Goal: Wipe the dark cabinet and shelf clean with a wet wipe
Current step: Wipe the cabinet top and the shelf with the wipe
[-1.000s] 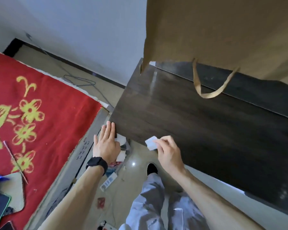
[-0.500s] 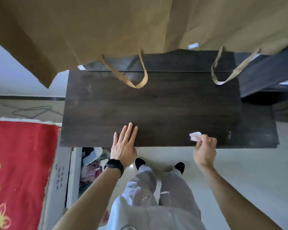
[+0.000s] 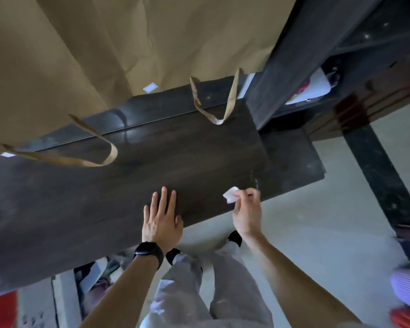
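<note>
Fingers of the left hand (image 3: 162,220) lie straight and flat on the dark brown wooden cabinet top (image 3: 85,209), near its front edge. The right hand (image 3: 246,214) pinches a small white wet wipe (image 3: 230,194) in curled fingers, just above the same edge, further right. A big brown paper bag (image 3: 104,55) with flat paper handles (image 3: 213,105) hangs over the back of the top.

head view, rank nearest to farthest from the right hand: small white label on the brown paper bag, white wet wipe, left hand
1. white wet wipe: pinched in the right hand itself, at the dark cabinet top's near edge.
2. left hand: beside it, fingers straight on the cabinet top.
3. small white label: on the brown paper bag, far up and leftward.
</note>
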`<action>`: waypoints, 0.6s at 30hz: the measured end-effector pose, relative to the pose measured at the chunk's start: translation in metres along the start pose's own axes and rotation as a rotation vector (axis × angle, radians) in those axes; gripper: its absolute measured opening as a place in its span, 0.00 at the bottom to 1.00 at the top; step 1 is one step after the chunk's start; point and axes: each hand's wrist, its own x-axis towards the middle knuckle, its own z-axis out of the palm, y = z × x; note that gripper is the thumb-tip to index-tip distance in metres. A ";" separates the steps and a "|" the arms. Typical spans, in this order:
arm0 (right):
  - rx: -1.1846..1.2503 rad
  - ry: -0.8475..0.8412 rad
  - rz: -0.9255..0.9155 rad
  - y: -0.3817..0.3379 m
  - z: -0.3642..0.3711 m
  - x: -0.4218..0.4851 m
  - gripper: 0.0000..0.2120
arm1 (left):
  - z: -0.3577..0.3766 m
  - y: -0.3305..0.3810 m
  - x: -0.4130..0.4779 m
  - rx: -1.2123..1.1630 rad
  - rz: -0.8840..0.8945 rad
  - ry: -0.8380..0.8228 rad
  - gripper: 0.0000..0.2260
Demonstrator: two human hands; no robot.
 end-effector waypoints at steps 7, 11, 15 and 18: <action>-0.067 -0.011 -0.175 0.028 -0.010 0.019 0.06 | 0.010 0.065 0.021 -0.034 -0.085 0.006 0.32; -0.091 -0.057 -0.669 0.021 0.003 0.018 0.02 | 0.016 0.093 0.029 -0.073 -0.219 0.030 0.32; -0.160 -0.164 -0.634 0.038 -0.008 0.036 0.09 | 0.019 0.107 0.032 -0.087 -0.309 0.038 0.33; -0.284 -0.200 -0.701 0.060 -0.026 0.037 0.18 | 0.019 0.115 0.033 -0.102 -0.354 0.037 0.34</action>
